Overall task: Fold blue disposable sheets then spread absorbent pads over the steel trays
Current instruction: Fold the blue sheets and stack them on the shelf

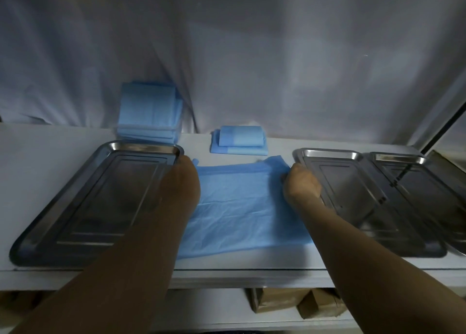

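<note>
Forearms nearest; right hand (301, 183) pinched blue sheet (242, 207) corner, left hand (187, 168) grip indiscernible. Folded sheets (238, 141) done; trays (100, 195) uncovered.

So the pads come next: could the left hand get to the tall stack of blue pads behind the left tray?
Probably yes: the left hand is beside the large steel tray's far corner, and nothing stands between it and the tall stack of blue pads.

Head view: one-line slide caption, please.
Both hands grip a blue sheet's far corners between empty steel trays.
</note>
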A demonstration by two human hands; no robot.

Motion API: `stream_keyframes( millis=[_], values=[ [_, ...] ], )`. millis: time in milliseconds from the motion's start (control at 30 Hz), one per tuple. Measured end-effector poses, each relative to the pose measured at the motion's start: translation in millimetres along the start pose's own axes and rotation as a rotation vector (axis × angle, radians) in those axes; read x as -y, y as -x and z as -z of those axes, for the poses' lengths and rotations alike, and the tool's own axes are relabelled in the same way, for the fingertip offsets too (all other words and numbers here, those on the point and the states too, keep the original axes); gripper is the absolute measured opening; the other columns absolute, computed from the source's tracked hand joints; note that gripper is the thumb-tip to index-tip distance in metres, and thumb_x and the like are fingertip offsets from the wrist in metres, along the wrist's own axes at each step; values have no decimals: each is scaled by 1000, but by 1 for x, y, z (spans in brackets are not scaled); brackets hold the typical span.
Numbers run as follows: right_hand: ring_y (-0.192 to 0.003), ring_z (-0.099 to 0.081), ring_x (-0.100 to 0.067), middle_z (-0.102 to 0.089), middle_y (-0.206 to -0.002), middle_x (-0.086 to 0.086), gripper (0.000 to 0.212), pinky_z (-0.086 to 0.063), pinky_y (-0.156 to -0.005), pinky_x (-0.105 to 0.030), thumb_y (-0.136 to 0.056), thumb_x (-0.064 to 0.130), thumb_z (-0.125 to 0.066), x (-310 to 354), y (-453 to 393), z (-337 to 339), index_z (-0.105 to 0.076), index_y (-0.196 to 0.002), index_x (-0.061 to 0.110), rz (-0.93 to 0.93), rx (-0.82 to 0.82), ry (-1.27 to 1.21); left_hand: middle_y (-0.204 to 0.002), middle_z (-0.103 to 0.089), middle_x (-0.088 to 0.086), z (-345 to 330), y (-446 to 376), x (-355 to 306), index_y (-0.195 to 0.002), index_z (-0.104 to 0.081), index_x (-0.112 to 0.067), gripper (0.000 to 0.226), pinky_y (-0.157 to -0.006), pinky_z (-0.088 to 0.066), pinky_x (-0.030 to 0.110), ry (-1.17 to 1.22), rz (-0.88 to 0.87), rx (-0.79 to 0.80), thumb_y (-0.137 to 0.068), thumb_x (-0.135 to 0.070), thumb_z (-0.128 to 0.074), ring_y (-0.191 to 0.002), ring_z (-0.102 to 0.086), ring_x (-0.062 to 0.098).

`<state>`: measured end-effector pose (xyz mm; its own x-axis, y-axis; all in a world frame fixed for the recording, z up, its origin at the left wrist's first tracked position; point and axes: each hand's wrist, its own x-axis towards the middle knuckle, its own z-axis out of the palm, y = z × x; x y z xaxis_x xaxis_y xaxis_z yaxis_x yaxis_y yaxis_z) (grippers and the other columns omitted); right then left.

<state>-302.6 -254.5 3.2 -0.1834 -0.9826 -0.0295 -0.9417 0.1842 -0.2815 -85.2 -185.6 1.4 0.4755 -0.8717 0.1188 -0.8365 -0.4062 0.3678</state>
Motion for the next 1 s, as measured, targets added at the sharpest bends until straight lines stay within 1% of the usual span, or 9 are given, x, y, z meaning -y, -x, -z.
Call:
stream_keyframes(
  millis=[100,167,233,300,433,567,700,800,1000],
  values=[
    [-116,-57,-33,-58,-126,-17,31,-47,-92,-36,-98,18,-47,1,-1,-1,-49,-127,5,21,-12,15,-96,-62,21,-9,2,3,-98,-55,0,16,-69,-49,39,-65,-185,-102,-83,0,-61,-84,-63,35],
    [-116,-57,-34,-58,-126,-17,31,-47,-92,-35,-99,19,-46,1,0,-1,-49,-126,5,23,-12,12,-94,-60,21,-9,10,2,-89,-59,-2,35,-58,-49,36,-182,-224,-182,-59,7,-75,-74,-62,34],
    [-116,-56,-34,-58,-126,-17,31,-46,-92,-36,-99,19,-45,2,1,0,-48,-126,6,24,-15,-16,-122,-54,21,-5,27,-11,-108,-59,-3,42,-80,-50,39,-118,-295,-174,-67,3,-68,-103,-57,36],
    [-119,-53,-34,-55,-128,-16,34,-44,-94,-38,-95,19,-48,5,4,0,-44,-128,8,20,-66,-52,-148,-32,13,-13,41,-19,-132,-46,-5,44,-109,-31,36,-37,-336,-38,-88,-5,-48,-135,-33,29],
    [-124,-43,-31,-44,-134,-12,45,-37,-97,-40,-90,23,-54,15,33,-7,-43,-132,11,234,-246,14,-156,-19,7,-29,65,-20,-142,-33,-8,46,-118,-13,37,-123,-321,156,-101,-29,-32,-145,-13,24],
    [-120,-50,-29,-54,-129,-10,36,-38,-101,-38,-94,21,-46,28,84,-26,-55,-128,15,536,-32,-246,-160,-1,3,-23,74,-12,-150,-15,-24,52,-117,-5,51,-204,-225,263,-100,-41,-20,-147,3,28],
    [-146,-14,-10,-23,-156,6,47,-5,-119,-42,-102,39,-27,20,112,-38,-32,-147,25,658,204,-42,-160,6,1,-25,79,2,-151,-5,-31,53,-118,-2,52,-202,-244,286,-100,-42,-15,-147,9,28],
    [-147,4,-10,-3,-160,10,54,3,-119,-45,-100,49,-17,-5,111,-32,-13,-151,31,634,225,107,-160,3,-1,-25,79,7,-151,-10,-27,55,-119,-1,49,-142,-241,261,-100,-46,-16,-148,7,25],
    [-147,11,-16,9,-160,6,60,2,-119,-47,-98,53,-12,-50,103,-19,0,-152,29,469,208,218,-160,7,2,-17,84,17,-151,-8,-27,55,-120,0,46,-118,-285,288,-100,-46,-15,-147,9,24]
  ],
)
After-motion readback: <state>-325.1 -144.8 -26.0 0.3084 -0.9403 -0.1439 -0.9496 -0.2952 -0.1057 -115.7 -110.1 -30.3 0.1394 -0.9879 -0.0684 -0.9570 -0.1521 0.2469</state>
